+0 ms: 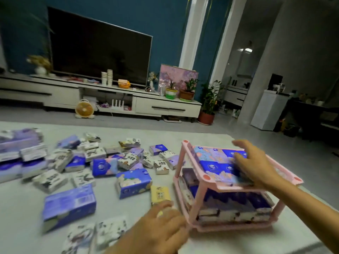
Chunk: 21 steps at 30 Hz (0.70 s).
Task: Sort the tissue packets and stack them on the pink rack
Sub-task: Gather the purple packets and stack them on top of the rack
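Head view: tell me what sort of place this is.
Probably a home living room: a large television stands on a low white media cabinet, with potted plants beside it and a pale mat on the floor.

Ahead of you: teal wall (165, 24); dark television (99, 52) above long white cabinet (165, 105); potted plants (189, 90); orange fan (84, 109); grey floor (128, 118).

Head-worn wide-angle camera looks forward and down, close over the pink rack (229, 188).

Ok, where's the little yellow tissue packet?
Head view: the yellow packet lies low in the middle, between the blue flowered packet and the pink rack, just beyond the left hand.
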Each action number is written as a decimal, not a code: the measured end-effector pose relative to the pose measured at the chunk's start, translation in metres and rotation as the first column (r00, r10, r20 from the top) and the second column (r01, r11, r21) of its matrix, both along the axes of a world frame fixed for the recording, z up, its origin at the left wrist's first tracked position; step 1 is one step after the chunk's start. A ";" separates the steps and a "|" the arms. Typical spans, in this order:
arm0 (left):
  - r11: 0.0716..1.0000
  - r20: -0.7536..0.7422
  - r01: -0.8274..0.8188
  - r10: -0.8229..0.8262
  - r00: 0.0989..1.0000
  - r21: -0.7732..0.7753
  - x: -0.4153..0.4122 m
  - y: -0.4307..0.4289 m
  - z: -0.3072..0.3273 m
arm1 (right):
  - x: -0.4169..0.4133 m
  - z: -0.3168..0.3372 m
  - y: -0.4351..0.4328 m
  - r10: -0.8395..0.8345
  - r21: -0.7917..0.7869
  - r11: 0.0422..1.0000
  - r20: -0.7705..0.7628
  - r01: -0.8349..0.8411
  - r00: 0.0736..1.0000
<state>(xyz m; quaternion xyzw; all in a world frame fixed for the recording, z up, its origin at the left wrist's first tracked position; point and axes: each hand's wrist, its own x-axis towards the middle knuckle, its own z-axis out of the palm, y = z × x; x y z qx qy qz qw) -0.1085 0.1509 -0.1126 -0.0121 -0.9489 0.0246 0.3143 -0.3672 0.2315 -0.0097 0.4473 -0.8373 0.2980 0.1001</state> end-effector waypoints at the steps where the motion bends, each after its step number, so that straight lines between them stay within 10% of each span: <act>1: 0.996 -0.014 -0.048 0.050 0.999 0.069 0.027 -0.022 -0.014 | 0.021 0.002 -0.002 0.073 -0.064 0.995 -0.030 -0.075 0.997; 4: 0.911 -0.051 -0.308 0.333 0.941 0.275 0.099 -0.075 -0.045 | 0.094 0.010 -0.013 0.362 -0.068 0.913 -0.325 -0.403 0.874; 8: 0.743 -0.075 -0.484 0.577 0.814 0.462 0.140 -0.097 -0.060 | 0.167 -0.013 -0.051 0.645 0.340 0.758 -0.518 -0.557 0.562; 14: 0.510 -0.027 -0.572 0.761 0.648 0.642 0.139 -0.118 -0.072 | 0.201 -0.078 -0.154 0.593 0.440 0.723 -0.001 -0.532 0.805; 21: 0.472 -0.131 -0.471 0.796 0.591 0.745 0.142 -0.132 -0.072 | 0.198 -0.106 -0.244 0.561 0.558 0.710 -0.080 -0.430 0.824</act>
